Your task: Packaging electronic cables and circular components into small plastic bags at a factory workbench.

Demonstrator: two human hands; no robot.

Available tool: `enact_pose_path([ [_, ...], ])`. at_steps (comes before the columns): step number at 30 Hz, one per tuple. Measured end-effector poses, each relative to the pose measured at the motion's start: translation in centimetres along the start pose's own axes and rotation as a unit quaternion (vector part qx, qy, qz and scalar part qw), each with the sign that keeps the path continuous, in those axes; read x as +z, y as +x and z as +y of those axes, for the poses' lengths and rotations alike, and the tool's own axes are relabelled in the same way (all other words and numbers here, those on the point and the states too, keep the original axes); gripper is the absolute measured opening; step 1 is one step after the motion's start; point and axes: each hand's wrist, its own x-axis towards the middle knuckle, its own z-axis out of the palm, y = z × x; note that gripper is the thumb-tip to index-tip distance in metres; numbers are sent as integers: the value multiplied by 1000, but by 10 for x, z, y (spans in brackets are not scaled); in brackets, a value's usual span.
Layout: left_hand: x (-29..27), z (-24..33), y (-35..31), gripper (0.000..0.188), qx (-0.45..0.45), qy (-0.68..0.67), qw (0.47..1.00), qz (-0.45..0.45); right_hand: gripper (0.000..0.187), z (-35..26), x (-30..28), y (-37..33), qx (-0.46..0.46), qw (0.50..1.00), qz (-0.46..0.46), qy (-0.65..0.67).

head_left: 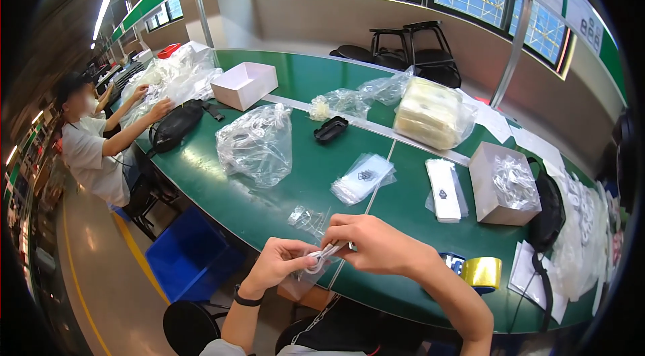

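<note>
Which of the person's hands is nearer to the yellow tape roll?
Right. The right hand is to the left of the yellow tape roll; the left hand is farther off, on the right hand's left side.

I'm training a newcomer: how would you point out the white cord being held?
Find the long green table, then its near edge, where the left hand and right hand come together. Held between them is a small looped white cord. Unlike the white heap in the big clear bag beyond, it is a single bundle held up by hand.
</note>
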Motion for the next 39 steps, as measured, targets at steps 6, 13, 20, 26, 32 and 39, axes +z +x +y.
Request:
enact_pose_path([
  [6,22,7,15,28,-47,-38,998,10,20,0,-2,-9,30,993,64,-94],
  [13,30,-9,18,25,-4,-65,997,40,27,4,-14,-20,129,988,60,53],
  [20,44,4,16,33,-14,-124,992,25,30,4,-16,-24,131,979,94,128],
  [26,36,8,10,42,-85,-116,985,-97,26,-2,-21,-28,119,979,111,120],
  [32,52,14,9,39,-41,-60,997,-40,22,-2,-17,-32,127,976,126,123],
  [39,65,4,11,34,-13,-40,999,-17,25,-5,-11,-34,192,962,157,113],
])
